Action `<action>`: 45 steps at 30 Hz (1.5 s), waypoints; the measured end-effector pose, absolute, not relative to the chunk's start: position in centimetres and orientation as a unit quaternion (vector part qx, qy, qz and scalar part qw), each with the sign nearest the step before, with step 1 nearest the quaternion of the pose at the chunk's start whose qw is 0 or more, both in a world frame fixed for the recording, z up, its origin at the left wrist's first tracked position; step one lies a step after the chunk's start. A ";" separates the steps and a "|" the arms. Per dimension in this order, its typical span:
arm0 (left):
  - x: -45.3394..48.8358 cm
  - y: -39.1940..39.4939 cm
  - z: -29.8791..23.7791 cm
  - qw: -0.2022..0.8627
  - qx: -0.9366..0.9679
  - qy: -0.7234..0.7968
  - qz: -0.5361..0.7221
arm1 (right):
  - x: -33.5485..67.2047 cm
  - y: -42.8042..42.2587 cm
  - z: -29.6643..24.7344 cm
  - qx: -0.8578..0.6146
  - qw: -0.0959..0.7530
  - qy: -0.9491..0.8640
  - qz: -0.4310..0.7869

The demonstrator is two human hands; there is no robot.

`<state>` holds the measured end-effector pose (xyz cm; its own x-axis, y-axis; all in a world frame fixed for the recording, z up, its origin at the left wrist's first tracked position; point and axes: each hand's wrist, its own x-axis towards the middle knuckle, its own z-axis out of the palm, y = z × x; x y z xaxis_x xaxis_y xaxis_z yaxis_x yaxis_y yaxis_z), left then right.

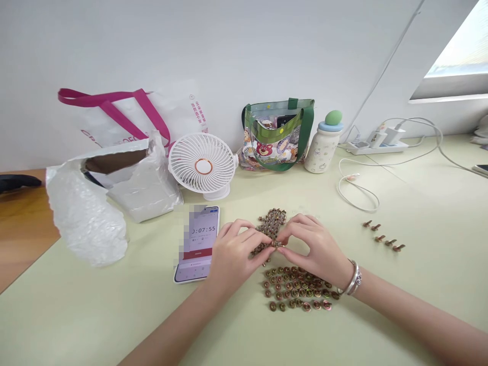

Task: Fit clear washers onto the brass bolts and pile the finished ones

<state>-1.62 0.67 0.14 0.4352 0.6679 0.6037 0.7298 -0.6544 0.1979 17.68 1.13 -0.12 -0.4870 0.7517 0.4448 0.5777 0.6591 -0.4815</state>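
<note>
My left hand and my right hand meet over the pale green table, fingers pinched together on one small brass-coloured metal part. Behind the fingers lies a loose heap of the same small parts. In front of my hands, several ring-shaped parts sit in neat rows. A silver bracelet is on my right wrist.
A phone showing a timer lies left of my hands. Several small finished pieces lie at the right. At the back stand a white fan, bubble-wrap package, bags, a bottle, power strip and cables.
</note>
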 end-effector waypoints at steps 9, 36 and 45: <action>-1.5 0.5 0.3 0.060 -0.857 -0.397 -0.323 | 17.7 1.0 0.0 -0.371 0.307 -0.866 0.135; -1.5 0.7 0.2 0.041 -0.852 -0.413 -0.319 | 19.0 2.2 0.3 -0.377 0.284 -0.881 0.028; -1.5 0.6 0.3 0.027 -0.846 -0.429 -0.316 | 21.4 4.5 -0.4 -0.477 0.193 -0.856 -0.045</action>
